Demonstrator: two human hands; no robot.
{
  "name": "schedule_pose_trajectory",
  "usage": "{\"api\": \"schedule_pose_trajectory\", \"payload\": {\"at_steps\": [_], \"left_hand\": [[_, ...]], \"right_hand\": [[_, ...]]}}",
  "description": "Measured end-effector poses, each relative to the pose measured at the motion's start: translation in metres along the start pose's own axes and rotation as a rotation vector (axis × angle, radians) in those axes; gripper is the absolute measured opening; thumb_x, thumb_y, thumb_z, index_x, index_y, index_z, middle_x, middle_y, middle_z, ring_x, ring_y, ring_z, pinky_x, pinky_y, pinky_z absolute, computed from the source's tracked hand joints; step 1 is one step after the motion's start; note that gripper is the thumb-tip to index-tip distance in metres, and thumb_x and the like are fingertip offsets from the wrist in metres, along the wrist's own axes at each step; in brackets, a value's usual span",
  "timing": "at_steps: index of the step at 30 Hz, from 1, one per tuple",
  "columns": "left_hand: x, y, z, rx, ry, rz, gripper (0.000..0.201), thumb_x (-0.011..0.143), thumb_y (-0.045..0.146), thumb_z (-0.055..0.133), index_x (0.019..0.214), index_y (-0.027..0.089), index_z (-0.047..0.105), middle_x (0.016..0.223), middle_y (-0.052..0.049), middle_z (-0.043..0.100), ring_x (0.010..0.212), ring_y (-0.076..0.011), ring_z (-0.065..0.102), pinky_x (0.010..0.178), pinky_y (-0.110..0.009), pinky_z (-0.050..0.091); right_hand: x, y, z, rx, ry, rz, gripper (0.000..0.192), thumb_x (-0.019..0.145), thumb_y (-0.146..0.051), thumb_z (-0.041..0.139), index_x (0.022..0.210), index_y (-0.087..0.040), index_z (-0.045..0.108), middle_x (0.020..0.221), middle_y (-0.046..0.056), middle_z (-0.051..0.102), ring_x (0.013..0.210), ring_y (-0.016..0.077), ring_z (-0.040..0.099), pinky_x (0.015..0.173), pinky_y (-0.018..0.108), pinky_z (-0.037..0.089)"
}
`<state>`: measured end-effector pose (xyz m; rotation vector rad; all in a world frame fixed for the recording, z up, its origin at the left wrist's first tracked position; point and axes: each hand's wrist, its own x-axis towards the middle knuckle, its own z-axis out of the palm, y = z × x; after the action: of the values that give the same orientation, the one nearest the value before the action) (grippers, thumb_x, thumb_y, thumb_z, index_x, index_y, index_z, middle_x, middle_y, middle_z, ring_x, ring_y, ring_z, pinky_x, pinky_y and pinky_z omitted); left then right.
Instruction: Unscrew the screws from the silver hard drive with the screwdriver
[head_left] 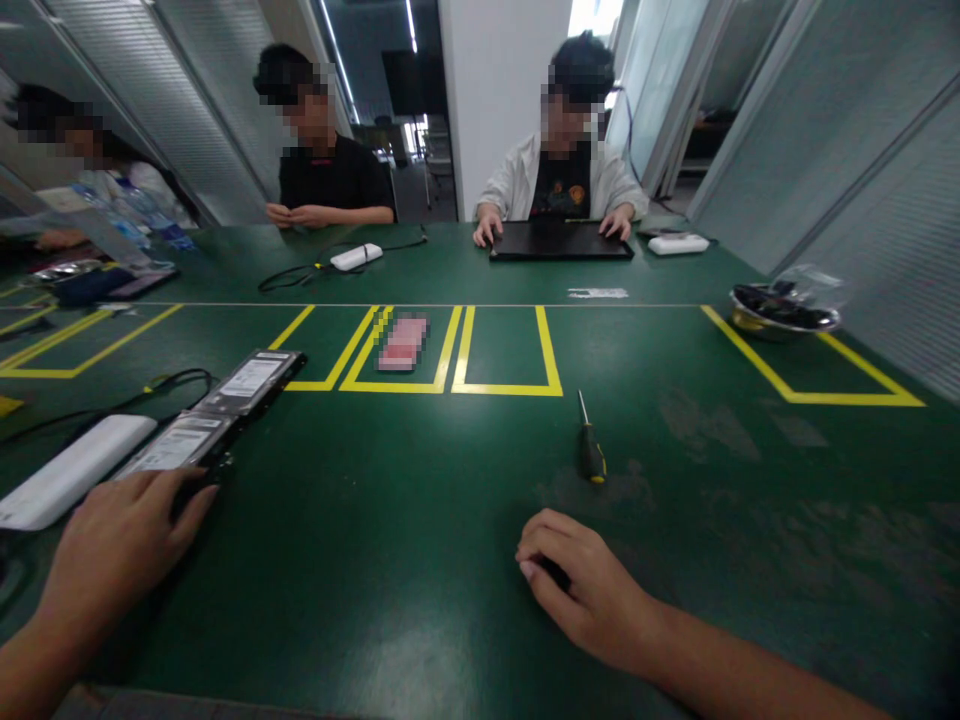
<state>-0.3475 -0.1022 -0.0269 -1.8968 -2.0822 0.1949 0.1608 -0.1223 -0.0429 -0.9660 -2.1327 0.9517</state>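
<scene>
At the left, two hard drives with white labels lie end to end on the green table, a far hard drive (255, 378) and a near hard drive (180, 443). My left hand (124, 535) is closed over the near end of the near drive, its thumb by the right edge; the fingertips are partly hidden. On the right, my right hand (581, 585) rests on the tabletop, loosely curled with nothing visible in it. Beyond that hand lies a screwdriver (592, 452) with a black and yellow handle, its shaft pointing away from me.
Left of the drives lies a white power strip (79, 470) with a black cable. Yellow tape (506, 390) marks rectangles, one around a pink blurred item (403, 343). A metal bowl (784, 315) of dark items stands at right. Several people sit opposite; one holds a black panel (561, 240).
</scene>
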Motion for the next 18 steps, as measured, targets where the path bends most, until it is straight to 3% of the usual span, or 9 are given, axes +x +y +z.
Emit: {"api": "schedule_pose_trajectory", "payload": {"at_steps": [3,5,7,13,18], "left_hand": [[0.014,-0.002,0.004,0.048,-0.026,-0.062,0.066,0.094,0.055,0.025,0.123,0.003,0.053,0.110,-0.021,0.061,0.097,-0.0334,0.058,0.083,-0.041,0.045],[0.020,-0.007,0.014,-0.027,-0.121,-0.034,0.064,0.096,0.054,0.022,0.116,0.003,0.054,0.111,-0.021,0.060,0.100,-0.0318,0.058,0.086,-0.040,0.045],[0.023,-0.011,0.025,-0.038,-0.138,0.010,0.067,0.096,0.055,0.021,0.115,0.000,0.054,0.112,-0.024,0.059,0.103,-0.0335,0.057,0.092,-0.041,0.044],[0.009,-0.018,0.052,-0.008,0.007,0.133,0.080,0.092,0.050,0.021,0.137,-0.012,0.039,0.143,-0.035,0.040,0.138,-0.0423,0.036,0.115,-0.049,0.027],[-0.004,-0.035,0.056,-0.174,-0.052,0.143,0.071,0.094,0.044,0.025,0.149,-0.001,0.027,0.157,-0.023,0.029,0.146,-0.0335,0.029,0.119,-0.047,0.026]], "right_hand": [[0.000,0.000,0.000,0.004,-0.006,0.003,0.012,0.088,-0.010,0.050,0.088,-0.020,0.056,0.086,0.004,0.059,0.080,0.0158,0.055,0.072,0.029,0.043],[0.001,-0.001,-0.001,0.003,-0.008,0.004,0.012,0.088,-0.010,0.050,0.088,-0.020,0.056,0.087,0.004,0.059,0.081,0.0159,0.056,0.073,0.029,0.044],[0.001,-0.002,-0.001,0.000,-0.009,0.007,0.012,0.087,-0.010,0.050,0.088,-0.020,0.056,0.087,0.004,0.059,0.082,0.0160,0.056,0.074,0.029,0.044],[0.001,-0.001,-0.002,-0.002,-0.016,0.001,0.012,0.088,-0.010,0.050,0.087,-0.020,0.056,0.086,0.003,0.059,0.082,0.0158,0.056,0.074,0.029,0.043],[0.001,-0.001,-0.002,0.000,-0.020,0.007,0.012,0.088,-0.010,0.050,0.088,-0.020,0.056,0.086,0.003,0.059,0.082,0.0156,0.056,0.074,0.029,0.044]]}}
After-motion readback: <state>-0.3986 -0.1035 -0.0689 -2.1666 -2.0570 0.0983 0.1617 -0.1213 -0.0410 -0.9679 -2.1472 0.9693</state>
